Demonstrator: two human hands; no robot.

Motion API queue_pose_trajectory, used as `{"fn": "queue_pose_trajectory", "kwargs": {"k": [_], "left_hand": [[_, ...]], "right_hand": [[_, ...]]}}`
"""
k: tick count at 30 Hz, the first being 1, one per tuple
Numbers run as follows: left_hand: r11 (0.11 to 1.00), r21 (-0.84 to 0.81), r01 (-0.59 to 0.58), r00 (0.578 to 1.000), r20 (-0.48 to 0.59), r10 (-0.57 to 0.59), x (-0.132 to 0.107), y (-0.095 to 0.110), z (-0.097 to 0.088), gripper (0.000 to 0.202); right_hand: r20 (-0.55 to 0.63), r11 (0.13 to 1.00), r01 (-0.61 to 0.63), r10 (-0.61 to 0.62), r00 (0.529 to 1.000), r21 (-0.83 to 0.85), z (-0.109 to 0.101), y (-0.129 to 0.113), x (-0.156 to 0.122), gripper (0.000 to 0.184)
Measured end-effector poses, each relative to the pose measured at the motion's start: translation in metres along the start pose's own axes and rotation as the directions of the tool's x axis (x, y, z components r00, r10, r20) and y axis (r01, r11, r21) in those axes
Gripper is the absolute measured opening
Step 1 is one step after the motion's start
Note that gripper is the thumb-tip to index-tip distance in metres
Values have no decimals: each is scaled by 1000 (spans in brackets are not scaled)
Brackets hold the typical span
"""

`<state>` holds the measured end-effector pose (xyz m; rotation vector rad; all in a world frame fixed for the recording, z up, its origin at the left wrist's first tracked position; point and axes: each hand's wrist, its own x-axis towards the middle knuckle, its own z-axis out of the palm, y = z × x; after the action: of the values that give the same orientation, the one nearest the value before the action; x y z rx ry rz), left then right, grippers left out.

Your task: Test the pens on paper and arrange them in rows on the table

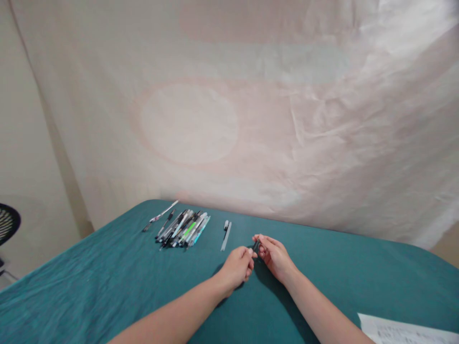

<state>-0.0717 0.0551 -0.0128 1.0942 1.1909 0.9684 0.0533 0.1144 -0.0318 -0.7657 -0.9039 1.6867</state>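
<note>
Pinching is noted at the middle of the table, somewhat toward its far edge: a short dark pen is held between both hands just above the teal cloth. The left hand is closed on the pen's near end with fingertips drawn together. The right hand is clamped on the far end between thumb and forefinger, the other fingers curled loosely. Most of the barrel is hidden by the fingers; whether a cap is fitted cannot be told.

Judgement: the pen is taken to be light, stiff and of smooth plastic, so slippery under dry fingertips; a two-point pinch at the barrel is thought better than a grip at the ends, where parts may pull off.

A single pale pen lies just beyond the left hand. A pile of pens lies near the far left corner. A sheet of paper is seen at the near right corner.
</note>
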Motion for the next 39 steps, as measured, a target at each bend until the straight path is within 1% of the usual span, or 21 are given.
{"fn": "queue_pose_trajectory", "kwargs": {"k": [3,7,9,11,17,22,26,33,37,39], "left_hand": [[999,-40,10,1000,18,-9,0,1,-1,27],[998,-68,13,1000,28,-11,1,0,-2,29],[997,-74,9,999,35,-7,1,0,-2,30],[997,-78,7,999,49,-3,2,-1,-3,32],[995,-94,32,997,71,-25,3,0,-5,40],[998,-56,43,997,62,-39,3,3,-5,36],[997,-59,58,996,69,-54,1,5,-5,36],[996,-30,80,990,118,-76,2,3,-6,37],[995,-34,89,990,116,-85,1,4,-6,37],[995,-44,87,990,111,-81,0,5,-6,37]], "right_hand": [[1,1000,-2,2,1000,11,-1,0,1,24],[-16,999,-41,41,999,24,3,-2,-1,27],[-4,998,-53,53,999,25,4,-3,-2,26],[1,999,-49,49,999,13,6,-3,-3,24],[-20,999,-42,41,999,-33,8,-6,-5,27],[-11,999,-33,33,999,-2,6,-5,-5,25],[-5,1000,-30,30,1000,8,3,-3,-3,23],[-48,999,-7,9,999,50,-2,-2,2,21],[-103,997,46,-39,994,67,-8,1,8,21],[-131,996,69,-63,989,47,-11,1,10,21]]}}
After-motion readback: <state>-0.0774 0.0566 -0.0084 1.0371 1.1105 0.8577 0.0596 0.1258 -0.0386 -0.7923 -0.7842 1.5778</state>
